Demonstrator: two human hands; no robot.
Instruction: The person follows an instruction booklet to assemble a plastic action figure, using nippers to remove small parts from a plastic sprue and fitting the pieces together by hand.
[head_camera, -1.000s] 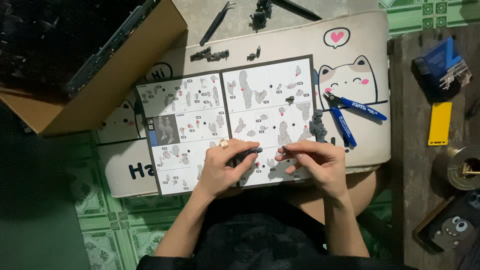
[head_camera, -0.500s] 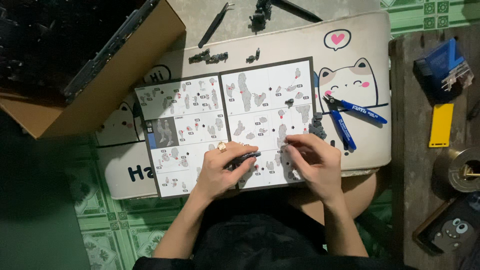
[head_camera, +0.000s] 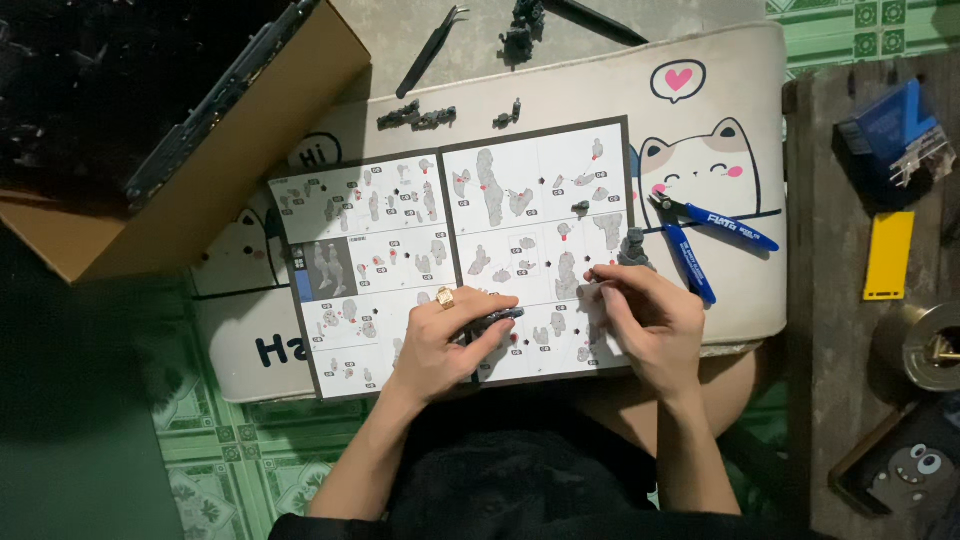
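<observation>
An open instruction booklet (head_camera: 470, 230) with grey part diagrams lies on a cream lap table (head_camera: 720, 110) with cat drawings. My left hand (head_camera: 450, 340), with a gold ring on one finger, grips a small dark grey model part (head_camera: 497, 320) over the booklet's lower middle. My right hand (head_camera: 645, 315) rests on the booklet's right page, fingers pinched close together; whether it holds a tiny piece is too small to tell. A small grey assembled part (head_camera: 636, 247) stands just above my right hand.
Blue-handled nippers (head_camera: 700, 240) lie at the booklet's right edge. Black tweezers (head_camera: 432, 50) and several small dark parts (head_camera: 415, 117) sit at the table's far side. A cardboard box (head_camera: 190, 150) is at the upper left. A wooden surface (head_camera: 830, 300) on the right bears a yellow card (head_camera: 888, 255) and a round tin (head_camera: 930, 345).
My right hand has drawn away to the right from my left hand, up toward the small grey part. My left hand stays in place with the dark part.
</observation>
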